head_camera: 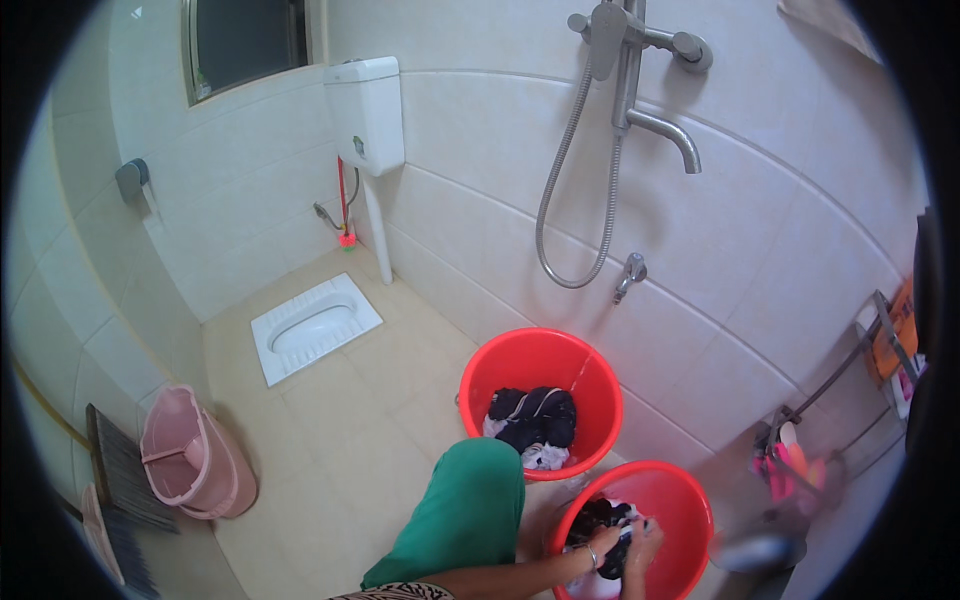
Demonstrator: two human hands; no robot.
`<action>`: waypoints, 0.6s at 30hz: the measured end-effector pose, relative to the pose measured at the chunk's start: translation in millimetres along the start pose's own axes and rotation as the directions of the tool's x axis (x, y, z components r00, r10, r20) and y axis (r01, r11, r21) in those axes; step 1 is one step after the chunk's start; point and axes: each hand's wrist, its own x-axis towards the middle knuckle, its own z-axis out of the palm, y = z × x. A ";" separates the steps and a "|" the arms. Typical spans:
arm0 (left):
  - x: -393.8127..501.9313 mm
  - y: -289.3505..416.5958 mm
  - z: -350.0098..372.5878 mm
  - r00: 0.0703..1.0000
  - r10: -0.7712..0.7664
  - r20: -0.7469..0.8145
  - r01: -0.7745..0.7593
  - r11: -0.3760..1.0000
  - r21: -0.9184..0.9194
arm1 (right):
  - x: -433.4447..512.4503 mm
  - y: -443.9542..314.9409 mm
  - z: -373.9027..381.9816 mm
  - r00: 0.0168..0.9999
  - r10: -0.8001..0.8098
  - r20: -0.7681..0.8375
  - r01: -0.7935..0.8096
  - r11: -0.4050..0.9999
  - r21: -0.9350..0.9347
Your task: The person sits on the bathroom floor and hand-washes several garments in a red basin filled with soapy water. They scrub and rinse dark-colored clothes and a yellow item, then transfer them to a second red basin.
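A red plastic bucket (701, 517) at the lower right holds wet dark cloth (615, 559) and some white cloth. Inside it my left hand (604, 541), with a bangle at the wrist, grips the dark cloth. Close beside it, on the right, my right hand (643, 541) is closed on the same bunch of cloth, where a white part shows between the hands. Just beyond stands a second red plastic bucket (596, 375), with dark clothes (536, 416) and white cloth (544, 456) at its bottom.
A green-clad knee (472, 495) is beside the buckets. A metal tap (631, 274) and shower hose (547, 202) are on the tiled wall. Farther left are a squat toilet (315, 322), a pink bucket (240, 472) and a broom (124, 465). A rack with pink items (784, 465) is at right.
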 end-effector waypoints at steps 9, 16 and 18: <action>-19.4 -10.2 5.1 0.997 -0.009 0.080 0.002 0.996 0.084 | -4.4 6.2 1.4 0.979 -0.183 -0.089 0.161 0.964 -0.212; -12.0 -7.8 -4.5 0.992 0.075 0.100 -0.082 0.994 0.067 | -15.0 -14.2 -3.9 0.996 0.027 -0.090 -0.040 0.988 -0.148; 0.6 -9.3 -24.8 0.973 0.193 0.124 -0.196 0.981 0.006 | -44.9 -54.7 11.8 0.946 -0.315 -0.079 0.309 0.948 -0.081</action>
